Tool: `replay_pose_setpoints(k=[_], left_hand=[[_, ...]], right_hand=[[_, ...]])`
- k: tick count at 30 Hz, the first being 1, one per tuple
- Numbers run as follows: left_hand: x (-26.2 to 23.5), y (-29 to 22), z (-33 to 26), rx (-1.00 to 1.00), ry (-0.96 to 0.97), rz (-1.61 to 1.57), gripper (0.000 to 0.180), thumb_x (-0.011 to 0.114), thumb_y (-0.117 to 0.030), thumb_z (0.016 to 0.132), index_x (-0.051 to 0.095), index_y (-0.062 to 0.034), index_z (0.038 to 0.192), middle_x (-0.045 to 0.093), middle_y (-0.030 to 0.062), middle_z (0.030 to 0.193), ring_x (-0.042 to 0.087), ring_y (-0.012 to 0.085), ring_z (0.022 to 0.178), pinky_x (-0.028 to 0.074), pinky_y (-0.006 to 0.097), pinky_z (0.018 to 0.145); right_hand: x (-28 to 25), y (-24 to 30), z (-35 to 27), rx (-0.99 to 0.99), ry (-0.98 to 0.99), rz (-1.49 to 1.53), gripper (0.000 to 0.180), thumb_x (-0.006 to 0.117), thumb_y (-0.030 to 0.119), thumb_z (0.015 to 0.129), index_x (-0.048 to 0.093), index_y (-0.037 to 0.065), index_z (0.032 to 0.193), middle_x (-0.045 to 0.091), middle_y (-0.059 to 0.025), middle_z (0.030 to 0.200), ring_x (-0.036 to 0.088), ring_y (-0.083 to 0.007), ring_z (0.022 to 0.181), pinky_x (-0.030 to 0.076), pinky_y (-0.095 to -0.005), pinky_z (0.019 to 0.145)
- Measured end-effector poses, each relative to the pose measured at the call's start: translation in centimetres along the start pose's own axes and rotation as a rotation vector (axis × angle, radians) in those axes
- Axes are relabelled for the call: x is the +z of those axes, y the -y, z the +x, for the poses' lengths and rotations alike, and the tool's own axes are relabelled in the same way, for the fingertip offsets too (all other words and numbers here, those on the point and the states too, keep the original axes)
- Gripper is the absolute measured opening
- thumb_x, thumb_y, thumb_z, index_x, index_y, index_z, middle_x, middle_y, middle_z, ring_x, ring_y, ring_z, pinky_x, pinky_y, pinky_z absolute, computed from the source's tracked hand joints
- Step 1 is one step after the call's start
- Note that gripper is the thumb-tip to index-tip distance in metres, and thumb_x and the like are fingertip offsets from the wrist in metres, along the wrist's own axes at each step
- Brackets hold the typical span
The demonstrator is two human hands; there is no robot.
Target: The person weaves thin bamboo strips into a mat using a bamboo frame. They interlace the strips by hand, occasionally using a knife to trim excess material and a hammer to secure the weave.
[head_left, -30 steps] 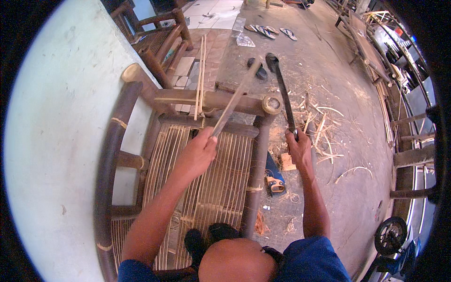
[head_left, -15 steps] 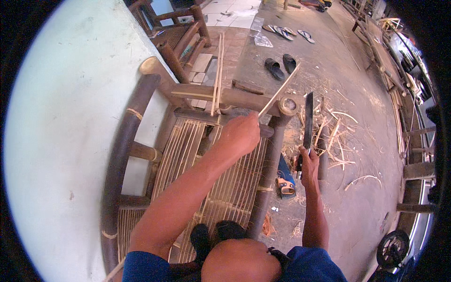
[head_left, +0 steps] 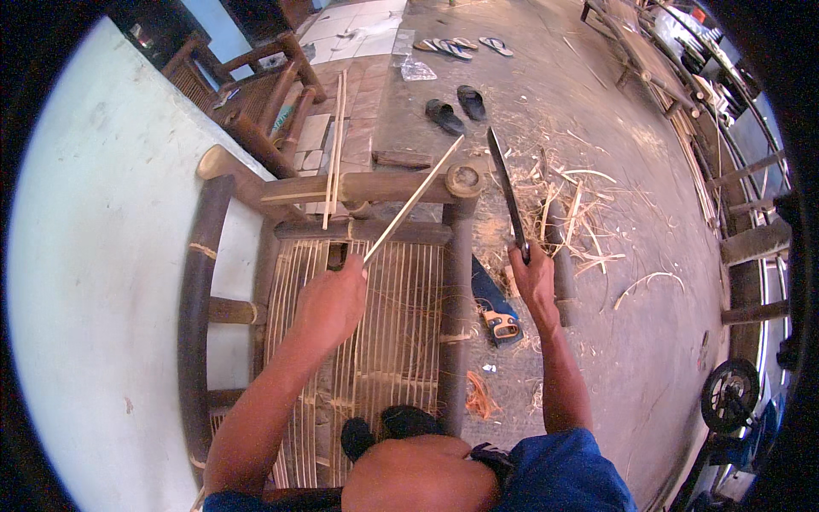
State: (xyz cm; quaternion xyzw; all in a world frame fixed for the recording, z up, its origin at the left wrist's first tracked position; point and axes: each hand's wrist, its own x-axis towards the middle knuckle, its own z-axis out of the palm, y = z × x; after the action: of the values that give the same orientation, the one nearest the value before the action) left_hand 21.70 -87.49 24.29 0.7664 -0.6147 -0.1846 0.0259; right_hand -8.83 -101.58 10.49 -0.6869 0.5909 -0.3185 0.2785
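My left hand [head_left: 331, 300] grips a long thin bamboo strip [head_left: 415, 198] that slants up and to the right over the slatted seat of a dark bamboo bench [head_left: 455, 282]. My right hand [head_left: 534, 279] is closed on the handle of a long dark blade [head_left: 506, 189], which points up and away, just right of the bench's corner post [head_left: 466, 181]. The strip's far end reaches close to the blade without clearly touching it. Two more pale strips [head_left: 334, 145] lean upright against the bench's top rail.
A pale wall [head_left: 94, 256] fills the left. Bamboo shavings [head_left: 589, 213] litter the concrete floor on the right. A handsaw [head_left: 495, 311] lies beside the bench. Sandals [head_left: 456, 107] lie farther off, another bamboo chair [head_left: 256, 94] stands behind, and a wheel [head_left: 732, 394] is at lower right.
My left hand has drawn the strip back toward me over the seat. My right hand keeps the blade raised beside the corner post. My view has shifted.
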Motion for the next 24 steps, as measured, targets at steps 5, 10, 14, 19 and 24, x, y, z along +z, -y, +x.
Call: replay_pose_setpoints(k=[5,10,14,19,24], left_hand=[[0.1,-0.2,0.1,0.076,0.065,-0.139,0.020,0.047,-0.022,0.099,0.047,-0.0019,0.100,0.062,0.0280,0.076,0.063,0.0488,0.076,0.047,0.059,0.068],[-4.9,0.1,3.0,0.165,-0.063,-0.124,0.020,0.047,-0.021,0.099,0.049,-0.0007,0.099,0.063,0.0281,0.080,0.063,0.0486,0.079,0.049,0.057,0.068],[-9.8,-0.2,6.9,0.203,-0.287,0.258,0.017,0.049,-0.016,0.095,0.056,-0.0005,0.098,0.066,0.0245,0.082,0.066,0.0444,0.081,0.052,0.053,0.070],[-10.2,-1.4,7.1,0.098,-0.311,0.553,0.013,0.051,-0.011,0.090,0.057,-0.0030,0.098,0.069,0.0203,0.082,0.069,0.0385,0.078,0.054,0.052,0.066],[-8.6,-4.4,2.0,0.072,-0.207,0.555,0.014,0.053,-0.007,0.090,0.059,-0.0023,0.101,0.070,0.0166,0.080,0.071,0.0343,0.076,0.057,0.046,0.065]], right_hand=[[-0.4,0.5,3.4,-0.102,-0.038,-0.047,0.032,0.066,0.032,0.091,0.061,0.000,0.088,0.061,-0.0200,0.066,0.060,-0.0373,0.058,0.044,-0.0471,0.056],[0.5,1.3,3.9,0.002,-0.002,0.031,0.035,0.066,0.033,0.091,0.062,-0.001,0.085,0.059,-0.0185,0.062,0.057,-0.0336,0.056,0.043,-0.0451,0.056],[2.1,1.6,2.9,0.171,0.055,0.215,0.038,0.063,0.036,0.092,0.062,-0.001,0.084,0.057,-0.0117,0.060,0.055,-0.0231,0.052,0.044,-0.0397,0.053],[4.4,0.3,1.2,0.248,0.097,0.414,0.039,0.062,0.037,0.093,0.061,0.000,0.079,0.058,-0.0065,0.060,0.055,-0.0173,0.051,0.044,-0.0366,0.050],[4.1,-2.1,-0.7,0.305,0.098,0.351,0.040,0.062,0.037,0.093,0.060,0.000,0.078,0.057,-0.0064,0.060,0.054,-0.0164,0.054,0.043,-0.0359,0.051]])
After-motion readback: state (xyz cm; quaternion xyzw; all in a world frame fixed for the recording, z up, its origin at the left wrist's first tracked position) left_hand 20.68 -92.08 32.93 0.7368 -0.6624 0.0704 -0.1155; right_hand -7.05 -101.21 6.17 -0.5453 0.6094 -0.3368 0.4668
